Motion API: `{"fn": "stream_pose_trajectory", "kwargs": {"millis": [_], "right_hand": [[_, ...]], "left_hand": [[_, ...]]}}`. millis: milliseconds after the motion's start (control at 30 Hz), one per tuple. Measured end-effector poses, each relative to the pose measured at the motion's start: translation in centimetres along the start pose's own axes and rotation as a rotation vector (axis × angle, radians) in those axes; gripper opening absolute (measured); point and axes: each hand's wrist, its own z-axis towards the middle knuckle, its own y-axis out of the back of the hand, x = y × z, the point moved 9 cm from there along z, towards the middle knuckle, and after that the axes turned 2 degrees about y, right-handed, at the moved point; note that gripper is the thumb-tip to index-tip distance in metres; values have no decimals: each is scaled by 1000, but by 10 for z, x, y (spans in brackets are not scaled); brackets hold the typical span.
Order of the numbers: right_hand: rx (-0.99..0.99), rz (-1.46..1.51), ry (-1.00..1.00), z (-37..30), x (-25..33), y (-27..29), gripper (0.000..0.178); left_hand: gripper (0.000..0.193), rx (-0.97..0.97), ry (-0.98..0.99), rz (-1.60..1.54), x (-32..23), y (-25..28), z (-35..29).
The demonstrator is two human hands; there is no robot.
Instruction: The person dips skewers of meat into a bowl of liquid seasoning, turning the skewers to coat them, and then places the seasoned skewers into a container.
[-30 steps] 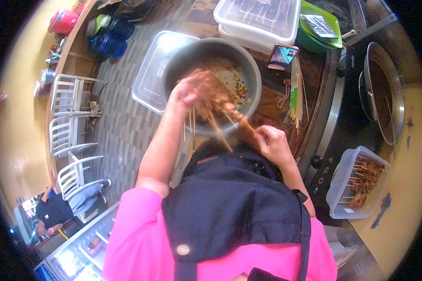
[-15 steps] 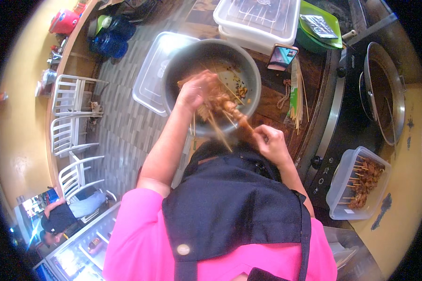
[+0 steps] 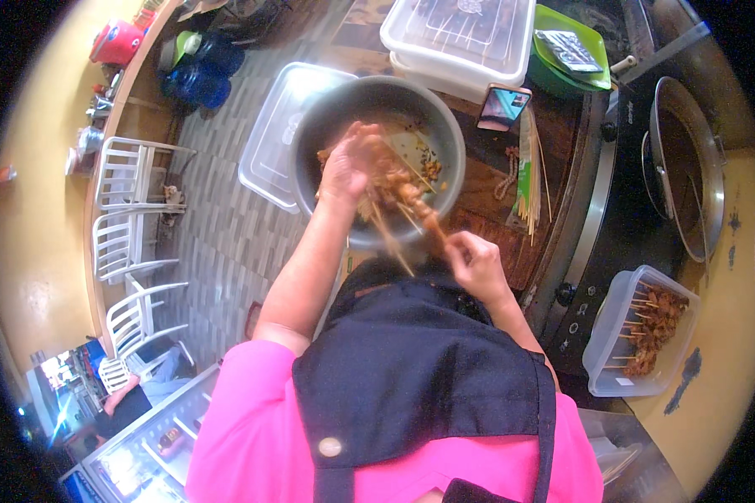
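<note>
A large grey pot [image 3: 455, 126] stands in front of me, holding pieces of marinated meat and several thin sticks. Across its near right side slants a meat skewer [image 3: 418, 204], threaded with brownish pieces. My right hand [image 3: 476, 264] pinches its lower end just outside the rim. Over the pot, my left hand [image 3: 348, 163] closes around the meat at the skewer's upper end; its fingers are slightly blurred and partly hidden. Other skewers [image 3: 386, 235] poke toward me beneath it. Yellowish and dark bits of seasoning [image 3: 429, 163] cling inside the pot on the right.
A clear lid [image 3: 264, 159] lies left of the pot. Behind it stand a lidded container [image 3: 461, 42], green basins [image 3: 600, 75], a phone [image 3: 503, 109] and bare sticks [image 3: 528, 184]. At right are a wide pan [image 3: 717, 176] on a stove and a tub of skewers [image 3: 604, 352].
Both hands keep nearly the same places around the skewer, the left turning slightly. At the far left, a seated person has shifted lower and partly behind the glass case.
</note>
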Motion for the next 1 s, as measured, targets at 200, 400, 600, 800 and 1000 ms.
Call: {"fn": "stream_pose_trajectory", "kwargs": {"millis": [200, 400, 600, 800, 1000], "right_hand": [[16, -30, 15, 5, 6, 5, 6], [8, -65, 11, 4, 4, 10, 6], [8, -40, 4, 4, 4, 12, 6], [-29, -100, 105, 6, 4, 22, 7], [-15, -116, 99, 6, 3, 21, 7]], "left_hand": [[21, 26, -57, 135, -9, -5, 0], [21, -11, -146, 221, -18, -9, -4], [22, -80, -134, 234, -21, -7, -6], [23, -61, -75, 326, -21, -8, -7], [25, -3, -18, 400, -18, -6, -7]]}}
